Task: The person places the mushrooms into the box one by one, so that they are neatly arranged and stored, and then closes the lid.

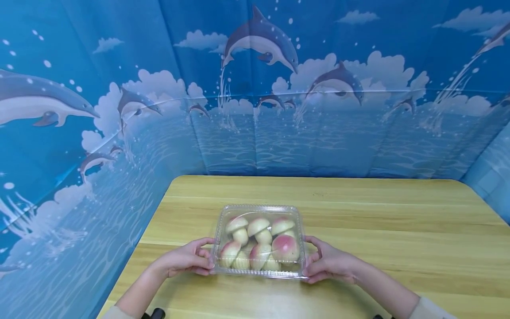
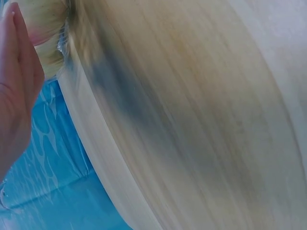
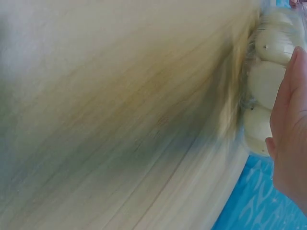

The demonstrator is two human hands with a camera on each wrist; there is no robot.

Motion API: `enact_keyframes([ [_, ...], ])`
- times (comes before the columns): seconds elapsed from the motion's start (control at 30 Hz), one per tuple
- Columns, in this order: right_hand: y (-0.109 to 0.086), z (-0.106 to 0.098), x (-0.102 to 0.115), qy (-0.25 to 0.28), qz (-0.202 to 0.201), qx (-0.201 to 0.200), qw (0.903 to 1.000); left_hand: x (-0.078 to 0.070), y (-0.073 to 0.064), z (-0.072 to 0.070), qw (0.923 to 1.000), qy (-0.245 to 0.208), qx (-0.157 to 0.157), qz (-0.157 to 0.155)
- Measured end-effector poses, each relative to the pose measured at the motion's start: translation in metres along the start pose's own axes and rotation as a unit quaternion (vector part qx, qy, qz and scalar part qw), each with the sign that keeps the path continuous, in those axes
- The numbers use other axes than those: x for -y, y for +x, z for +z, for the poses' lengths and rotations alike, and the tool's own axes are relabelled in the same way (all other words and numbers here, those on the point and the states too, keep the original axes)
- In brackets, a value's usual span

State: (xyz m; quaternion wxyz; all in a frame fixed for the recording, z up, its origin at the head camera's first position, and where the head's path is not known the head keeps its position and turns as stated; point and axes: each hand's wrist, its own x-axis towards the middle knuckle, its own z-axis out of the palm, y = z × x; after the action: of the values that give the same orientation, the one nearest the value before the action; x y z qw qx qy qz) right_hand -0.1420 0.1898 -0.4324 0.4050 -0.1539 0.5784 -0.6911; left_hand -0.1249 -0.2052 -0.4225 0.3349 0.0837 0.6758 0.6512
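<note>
A clear plastic clamshell box (image 1: 260, 208) with a ridged rim is between both hands in the head view, its lid down. Inside it are several cream mushroom-shaped pieces (image 1: 263, 236) with pink-tinged caps, in two rows; the front right cap (image 1: 285, 248) is the pinkest. My left hand (image 1: 187, 257) grips the box's left edge between fingers and thumb. On the opposite edge, my right hand (image 1: 328, 262) holds it the same way. In the right wrist view, the pale pieces (image 3: 265, 84) show through the box's side, next to the hand.
A light wooden table (image 1: 398, 230) spreads under and around the box, with rounded far corners. Beyond it hangs a blue curtain (image 1: 318, 146) printed with dolphins and waves, also running along the left side. A small black object (image 1: 158, 313) shows near the left forearm.
</note>
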Motion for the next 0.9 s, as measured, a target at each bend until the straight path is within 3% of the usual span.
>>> enact_keyframes([
  [0.33,-0.0019,0.0043,-0.0011,0.017,0.018,-0.012,0.9996,0.0009,-0.0015,0.0019,0.9997,-0.02,-0.013,-0.004],
  [0.57,-0.0025,0.0047,-0.0012,0.029,0.021,-0.005,0.9994,0.0011,-0.001,0.003,0.9992,-0.039,-0.006,-0.004],
  [0.9,-0.0034,0.0063,-0.0007,0.032,0.019,-0.003,0.9993,-0.0021,-0.0019,0.0059,0.9994,-0.031,-0.009,-0.007],
])
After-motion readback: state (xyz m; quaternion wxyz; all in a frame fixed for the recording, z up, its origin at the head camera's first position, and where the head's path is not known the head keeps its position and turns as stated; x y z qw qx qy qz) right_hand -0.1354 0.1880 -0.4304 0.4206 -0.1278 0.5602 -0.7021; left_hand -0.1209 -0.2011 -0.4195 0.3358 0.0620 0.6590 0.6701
